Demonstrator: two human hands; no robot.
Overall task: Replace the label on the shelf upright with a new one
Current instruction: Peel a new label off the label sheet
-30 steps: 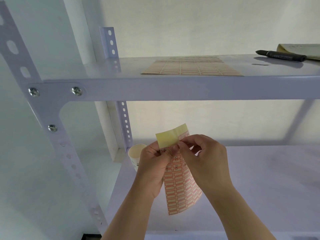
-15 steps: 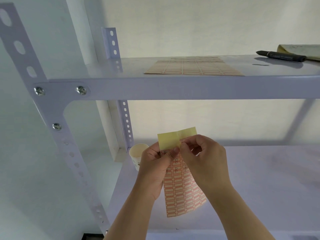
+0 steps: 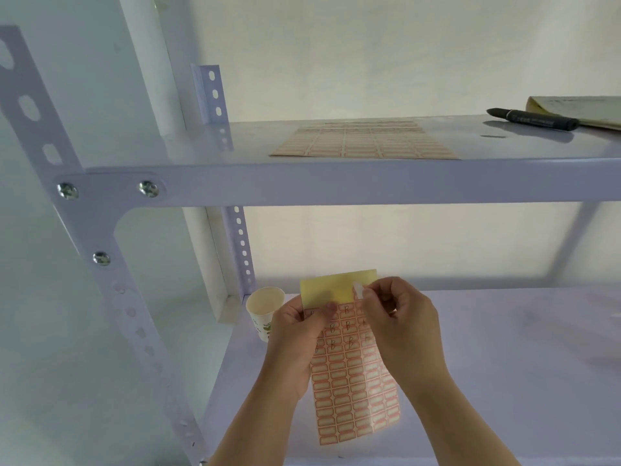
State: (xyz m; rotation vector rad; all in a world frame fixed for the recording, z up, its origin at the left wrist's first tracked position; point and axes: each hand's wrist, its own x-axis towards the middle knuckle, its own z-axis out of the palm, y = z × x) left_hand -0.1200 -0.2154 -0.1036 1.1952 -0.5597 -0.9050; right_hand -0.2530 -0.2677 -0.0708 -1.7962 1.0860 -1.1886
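Hands held a sticker sheet [image 3: 353, 381] over the lower shelf [image 3: 504, 364]. The left hand [image 3: 299, 334] pinched the sheet near its top, thumb on the front. The right hand [image 3: 400, 317] pinched one small white label [image 3: 359, 290], peeled up from the sheet's top right part. The top of the sheet was bare yellow backing. Under it, some of the red-edged stickers had a hand-drawn letter that looked like "B". The rest were blank.

A paper cup [image 3: 263, 307] stood just left of the left hand, with green print too small to read. The shelf upright [image 3: 111, 280] with holes and screws stood well apart on the left. On the upper shelf [image 3: 336, 186] lay another sticker sheet [image 3: 364, 142], a black marker [image 3: 534, 119] with writing too small to read, and a yellow pad [image 3: 578, 109].
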